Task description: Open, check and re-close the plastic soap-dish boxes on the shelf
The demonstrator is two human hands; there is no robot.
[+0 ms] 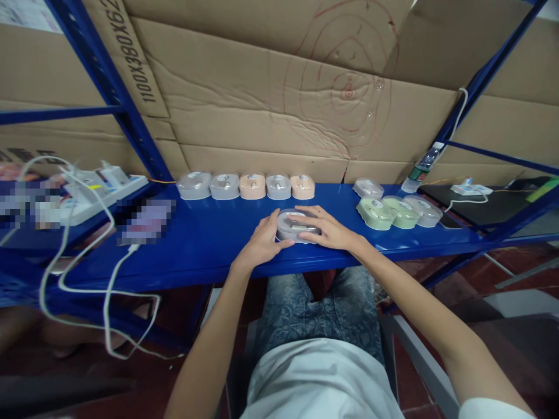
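Note:
A grey rounded plastic box with a clear lid (286,224) rests at the front of the blue shelf top, between my two hands. My left hand (261,241) grips its left side, thumb at the near edge and fingers along the far left. From the right, my right hand (332,228) holds the same box, with fingers across the lid and its right edge. Part of the lid and the right side are hidden beneath those fingers. A row of similar grey box (195,186) and peach box (252,187) pieces stands behind, against the cardboard.
On the right sit a green box (375,214), other lidded boxes and a water bottle (421,169). To the left lie a blurred phone (148,222), a white charging cable (111,291) and a power strip (117,192). Cardboard (244,87) backs the blue frame.

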